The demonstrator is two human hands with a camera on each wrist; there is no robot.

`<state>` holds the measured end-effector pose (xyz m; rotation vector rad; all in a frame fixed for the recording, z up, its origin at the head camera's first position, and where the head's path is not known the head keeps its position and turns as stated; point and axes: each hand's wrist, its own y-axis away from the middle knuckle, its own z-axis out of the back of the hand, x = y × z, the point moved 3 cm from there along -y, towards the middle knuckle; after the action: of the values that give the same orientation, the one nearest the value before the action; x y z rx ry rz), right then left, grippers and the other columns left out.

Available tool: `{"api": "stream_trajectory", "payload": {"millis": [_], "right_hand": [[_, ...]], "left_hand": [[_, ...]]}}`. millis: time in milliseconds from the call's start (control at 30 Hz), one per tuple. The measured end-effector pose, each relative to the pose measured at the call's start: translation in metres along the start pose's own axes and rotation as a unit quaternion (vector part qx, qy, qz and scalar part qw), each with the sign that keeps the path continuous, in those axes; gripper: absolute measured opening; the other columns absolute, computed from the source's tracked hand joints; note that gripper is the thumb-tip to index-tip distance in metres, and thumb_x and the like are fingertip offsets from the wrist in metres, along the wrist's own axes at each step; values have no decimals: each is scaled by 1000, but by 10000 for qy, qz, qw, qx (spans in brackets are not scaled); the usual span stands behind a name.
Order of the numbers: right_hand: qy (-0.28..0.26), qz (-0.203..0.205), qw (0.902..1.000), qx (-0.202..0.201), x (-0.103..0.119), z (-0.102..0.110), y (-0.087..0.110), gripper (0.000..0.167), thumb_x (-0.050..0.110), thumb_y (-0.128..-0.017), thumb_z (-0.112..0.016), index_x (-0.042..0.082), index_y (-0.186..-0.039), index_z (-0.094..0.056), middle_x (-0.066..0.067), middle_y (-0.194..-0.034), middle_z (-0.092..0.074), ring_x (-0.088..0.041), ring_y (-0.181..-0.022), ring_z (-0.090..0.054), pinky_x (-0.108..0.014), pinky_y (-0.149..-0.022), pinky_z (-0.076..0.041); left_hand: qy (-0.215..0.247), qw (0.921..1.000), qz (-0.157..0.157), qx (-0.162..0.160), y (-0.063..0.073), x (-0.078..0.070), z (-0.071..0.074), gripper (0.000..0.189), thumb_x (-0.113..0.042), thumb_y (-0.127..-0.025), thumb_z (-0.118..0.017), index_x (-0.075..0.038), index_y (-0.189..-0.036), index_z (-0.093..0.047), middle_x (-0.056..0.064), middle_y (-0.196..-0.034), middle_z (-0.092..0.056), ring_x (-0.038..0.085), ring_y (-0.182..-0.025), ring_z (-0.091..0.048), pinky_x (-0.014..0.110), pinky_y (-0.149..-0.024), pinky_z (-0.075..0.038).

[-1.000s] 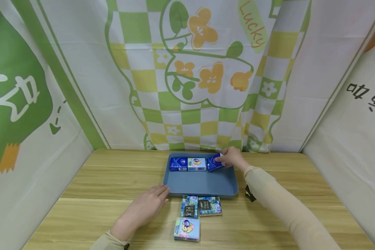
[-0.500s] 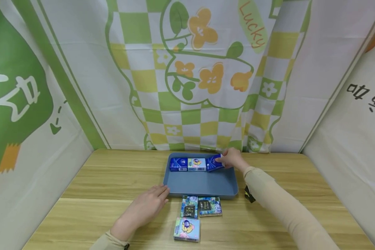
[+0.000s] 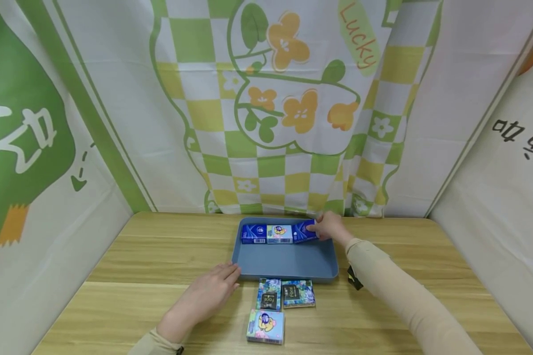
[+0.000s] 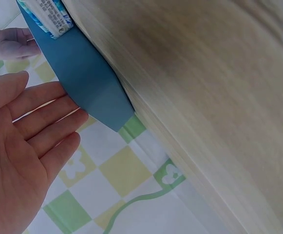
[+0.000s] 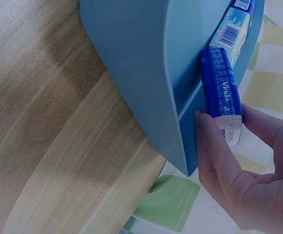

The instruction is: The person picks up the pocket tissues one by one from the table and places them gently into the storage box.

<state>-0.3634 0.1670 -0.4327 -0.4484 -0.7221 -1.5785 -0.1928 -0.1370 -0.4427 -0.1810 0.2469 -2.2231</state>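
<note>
My right hand pinches a dark blue Vinda tissue pack between thumb and fingers, at the back right of a blue-grey tray. That pack sits slightly askew, its left end right beside a light blue duck-print tissue pack. Left of these lies another dark blue tissue pack, so the three form a row along the tray's back wall. At the tray's front left corner, my left hand rests with straight fingers, the fingertips against the tray's side.
In front of the tray, two tissue packs with colourful floral print and black labels, one upright and one sideways, lie on the wooden table. Nearer is a duck-print pack. A small black item shows beside the right sleeve. Printed curtain hangs behind.
The dark blue pack in my right hand has turned slightly, coming closer in line with the row. My left hand has stayed at the tray's corner.
</note>
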Motion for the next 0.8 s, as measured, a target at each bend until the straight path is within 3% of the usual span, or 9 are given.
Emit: {"api": "stream_trajectory", "payload": {"millis": [267, 800], "right_hand": [[-307, -147, 9994, 41, 0, 0, 3, 23, 15, -80, -75, -1, -78, -58, -15, -79, -65, -23, -64, -70, -35, -67, -62], [-21, 211, 9997, -119, 5, 0, 6, 29, 11, -79, -75, 5, -63, -51, -4, -60, -55, -16, -52, -61, -35, -61, -62]], "left_hand": [[-32, 10000, -39, -57, 0, 0, -1, 39, -24, -95, -56, 1, -125, -59, 18, -128, -59, 32, -120, -56, 44, -104, -46], [-92, 9999, -74, -76, -1, 1, -3, 39, -24, -95, -56, 1, -124, -59, 18, -128, -59, 31, -120, -56, 44, -104, -46]]}}
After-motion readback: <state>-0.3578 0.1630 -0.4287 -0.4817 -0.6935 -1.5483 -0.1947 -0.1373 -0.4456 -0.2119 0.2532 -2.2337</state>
